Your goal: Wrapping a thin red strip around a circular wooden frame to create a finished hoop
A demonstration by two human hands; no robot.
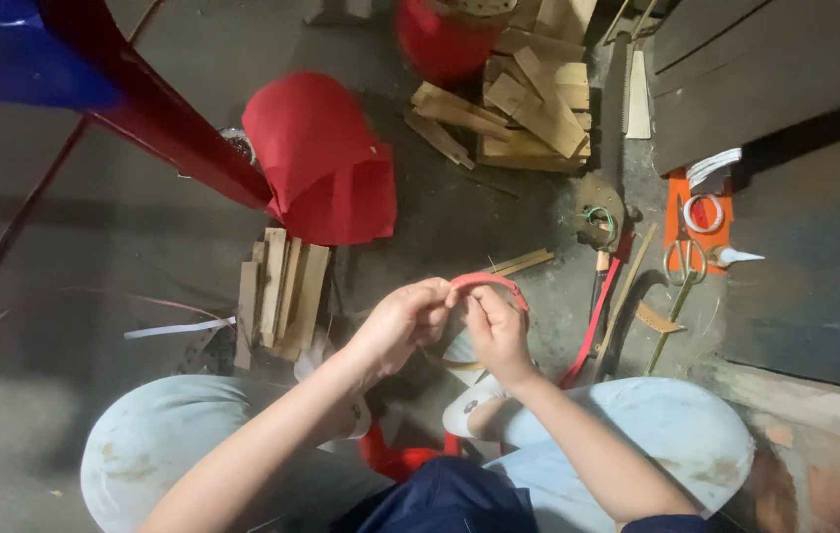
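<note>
Seen from above, looking down past pale blue trousered knees to a grey concrete floor (94,227). Both hands raised at the middle of the view, meeting over a narrow red strip (491,281). Left hand (402,321) closed, fingertips pinching the strip's left end. Right hand (497,331) closed likewise, fingers curled and gripping the strip just beside the left hand. Strip bent into a shallow arch, long axis running left to right, its right end curving down past the right hand's knuckles.

On the floor just left of the hands, a small stack of flat wooden slats (284,291), lengths pointing away from the person. Beyond these, a folded sheet of red paper (326,163), and farther up right a larger loose heap of wooden slats (519,104). To the right, well apart from the hands, a pair of scissors (682,266) lying on an orange mat (677,202), blades pointing toward the person, with a roll of tape (704,212) beside them. At upper left, a red chair leg (158,114) slanting across.
</note>
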